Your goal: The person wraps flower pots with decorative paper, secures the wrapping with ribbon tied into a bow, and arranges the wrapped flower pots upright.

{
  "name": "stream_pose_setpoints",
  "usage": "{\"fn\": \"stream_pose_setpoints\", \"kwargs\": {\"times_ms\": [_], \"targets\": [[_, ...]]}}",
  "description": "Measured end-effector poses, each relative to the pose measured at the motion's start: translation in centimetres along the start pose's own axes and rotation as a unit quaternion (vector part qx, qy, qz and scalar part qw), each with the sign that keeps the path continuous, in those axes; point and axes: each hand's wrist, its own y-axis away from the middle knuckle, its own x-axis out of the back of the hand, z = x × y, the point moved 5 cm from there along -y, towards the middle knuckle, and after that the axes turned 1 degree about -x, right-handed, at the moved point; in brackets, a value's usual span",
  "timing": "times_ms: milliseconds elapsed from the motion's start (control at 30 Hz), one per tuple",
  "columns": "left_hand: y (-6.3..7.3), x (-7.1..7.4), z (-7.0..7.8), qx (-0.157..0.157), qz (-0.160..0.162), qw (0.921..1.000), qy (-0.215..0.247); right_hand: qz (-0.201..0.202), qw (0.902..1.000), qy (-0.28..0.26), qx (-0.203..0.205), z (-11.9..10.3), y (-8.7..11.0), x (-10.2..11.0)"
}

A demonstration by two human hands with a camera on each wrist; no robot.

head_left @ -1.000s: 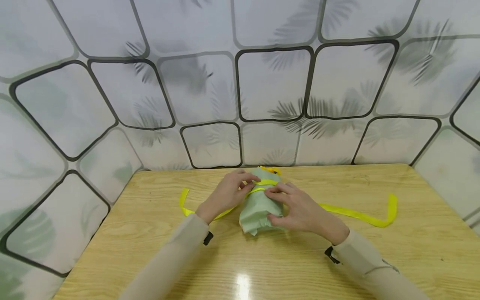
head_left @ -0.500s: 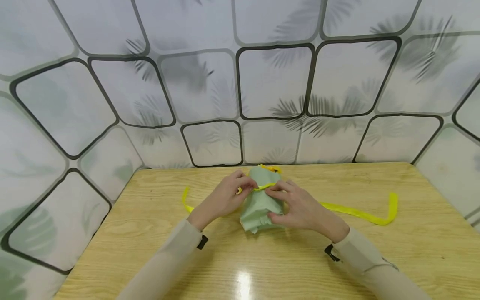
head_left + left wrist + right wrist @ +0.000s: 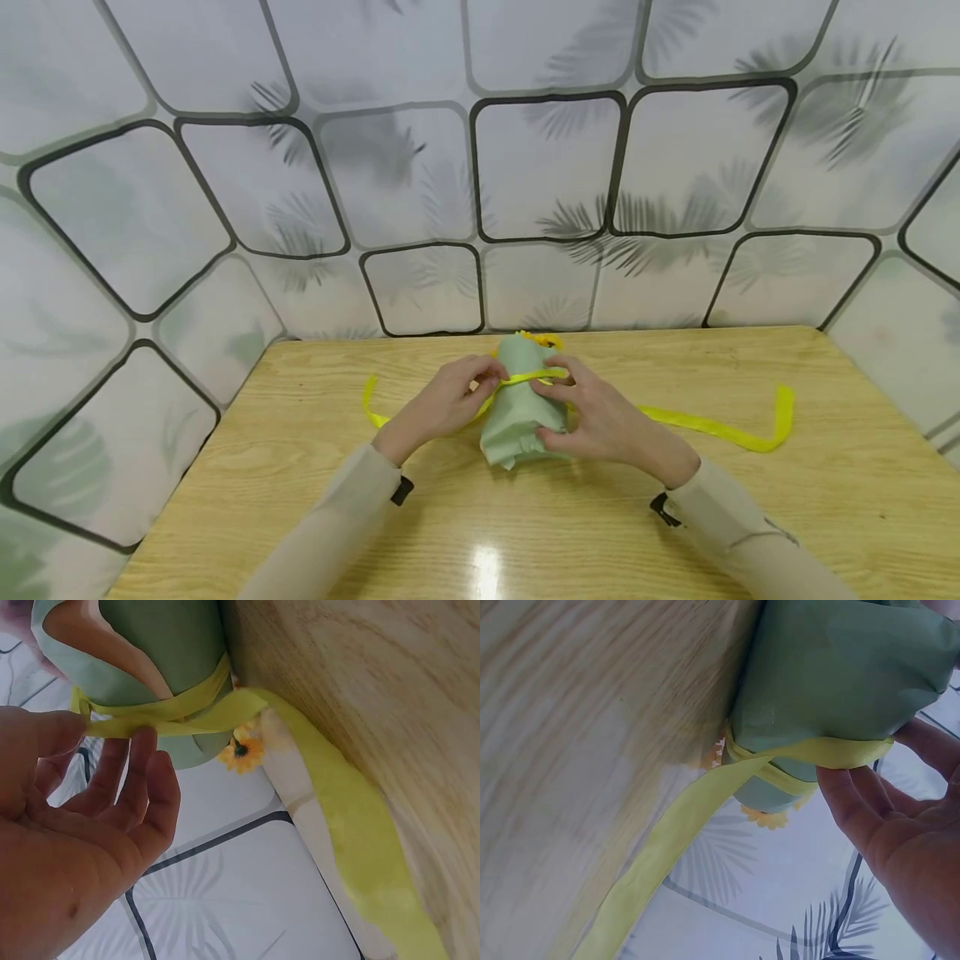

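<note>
A bouquet in pale green wrapping paper [image 3: 522, 417] lies on the table, orange-yellow flowers [image 3: 242, 750] showing at its far end. Yellow ribbon [image 3: 772, 774] crosses round the wrapping, its long tails running out to both sides. My left hand [image 3: 447, 398] pinches the ribbon between thumb and fingertips at the bouquet's left side. On the right, my right hand [image 3: 596, 412] has its fingertips on the ribbon at the crossing, index finger and middle finger on either side of the band. Its thumb rests lower on the paper in the head view.
The wooden table [image 3: 315, 517] extends round the bouquet on all sides. Ribbon tails curl on it at left [image 3: 370, 404] and right [image 3: 750, 440]. A patterned fabric wall [image 3: 540, 167] rises behind the far edge.
The left hand has shifted slightly left with the ribbon. The ribbon bands over the wrapping have drawn together. The right index finger has lifted and spread from the middle finger; the right thumb stays put.
</note>
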Motion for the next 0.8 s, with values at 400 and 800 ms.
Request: {"fn": "stream_pose_setpoints", "kwargs": {"times_ms": [400, 800], "targets": [[0.26, -0.35, -0.64, 0.048, -0.02, 0.998, 0.036, -0.005, 0.9997, 0.011, -0.022, 0.3, -0.16, -0.04], [0.38, -0.41, -0.7, 0.055, -0.022, 0.9973, 0.043, 0.007, 0.9999, -0.012, -0.002, 0.86, 0.01, -0.34]]}}
